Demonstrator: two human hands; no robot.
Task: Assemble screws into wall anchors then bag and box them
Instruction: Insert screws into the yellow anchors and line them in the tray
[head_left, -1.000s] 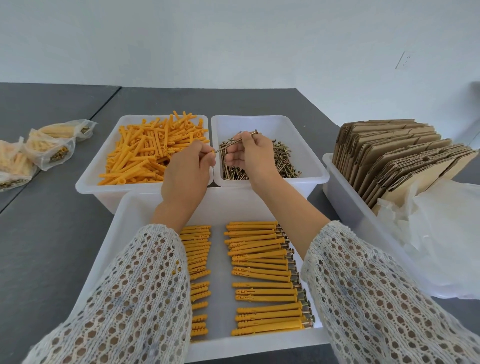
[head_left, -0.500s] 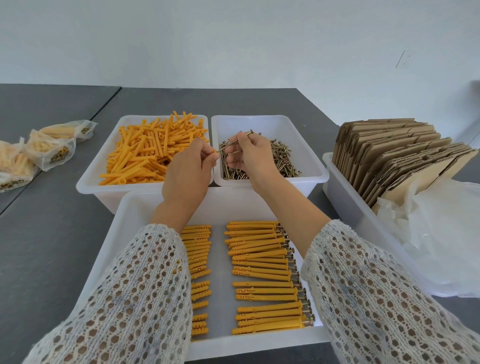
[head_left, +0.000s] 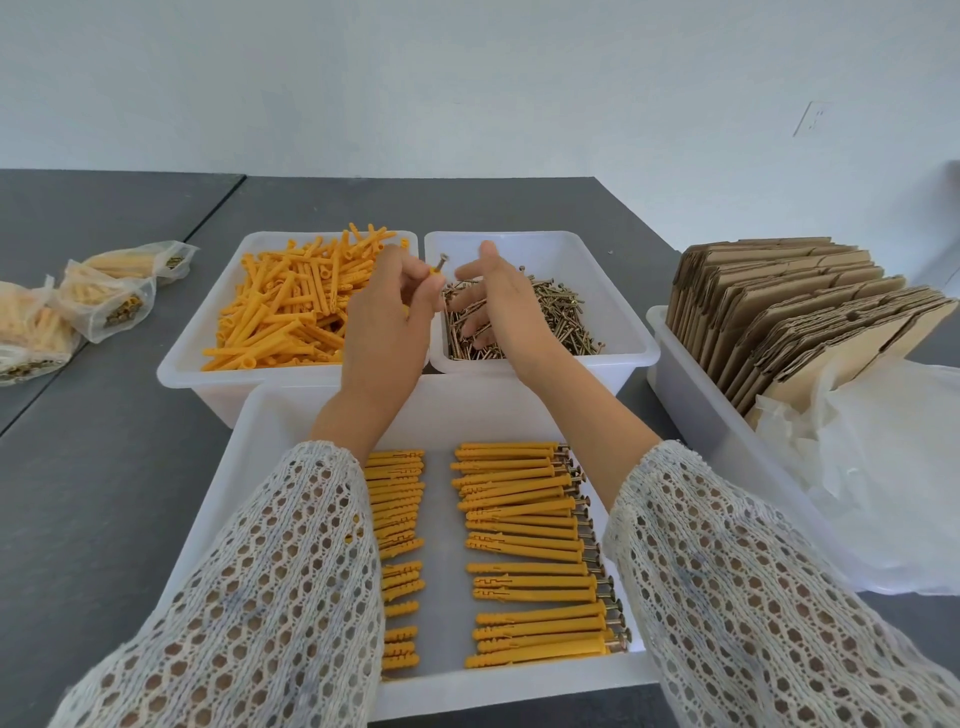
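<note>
Lying nearest you: white plastic tray (head_left: 249, 519) with two rows of finished orange anchors with screws seated (head_left: 524, 525). Above far edge, your left hand (head_left: 387, 317) pinches orange plastic anchor with brass screw head poking out top (head_left: 439, 264). Your right hand (head_left: 493, 301) hangs apart, fingers spread, empty, over white bin of loose brass screws (head_left: 545, 317). Beside it, bin of loose orange anchors (head_left: 291, 312). Step: screw-into-anchor assembly, bagging not begun here. Next, likely: lay assembled piece in row, head aligned right.
</note>
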